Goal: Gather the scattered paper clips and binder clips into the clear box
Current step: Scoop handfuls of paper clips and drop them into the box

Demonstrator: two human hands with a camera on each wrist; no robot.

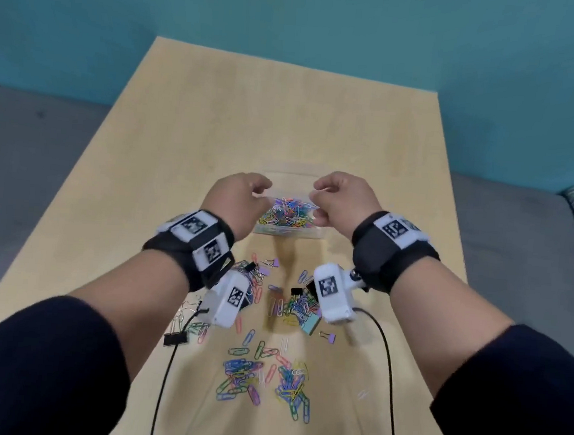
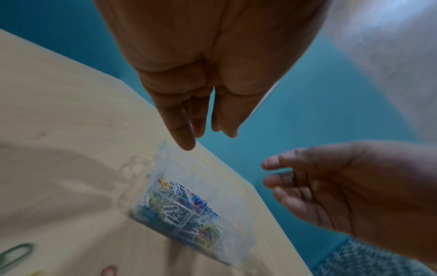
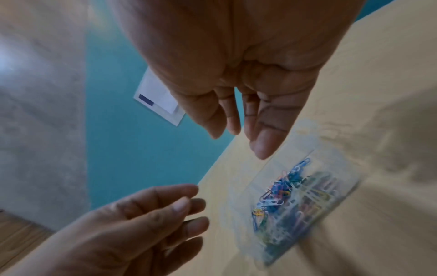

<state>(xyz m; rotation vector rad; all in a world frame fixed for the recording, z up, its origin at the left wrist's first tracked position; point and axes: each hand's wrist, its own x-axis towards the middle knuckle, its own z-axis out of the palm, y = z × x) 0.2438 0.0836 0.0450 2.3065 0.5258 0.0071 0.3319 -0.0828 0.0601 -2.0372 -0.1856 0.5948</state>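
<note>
The clear box (image 1: 288, 233) stands mid-table, holding many coloured paper clips (image 1: 287, 214). My left hand (image 1: 262, 189) hovers over its left edge and my right hand (image 1: 318, 192) over its right edge. Both have loosely curved fingers and hold nothing. The left wrist view shows my left hand (image 2: 203, 121) empty above the box (image 2: 163, 158). In the right wrist view my right hand (image 3: 236, 121) is empty above the box (image 3: 331, 155). Scattered paper clips (image 1: 259, 376) lie nearer me, with a black binder clip (image 1: 175, 339) and purple binder clips (image 1: 327, 336).
Two black cables (image 1: 388, 369) run from the wrist cameras across the wooden table (image 1: 287, 114) toward me. More clips and a teal binder clip (image 1: 310, 324) lie partly hidden under the wrist cameras. A grey sofa (image 1: 37, 149) flanks the table, and a teal wall stands behind it.
</note>
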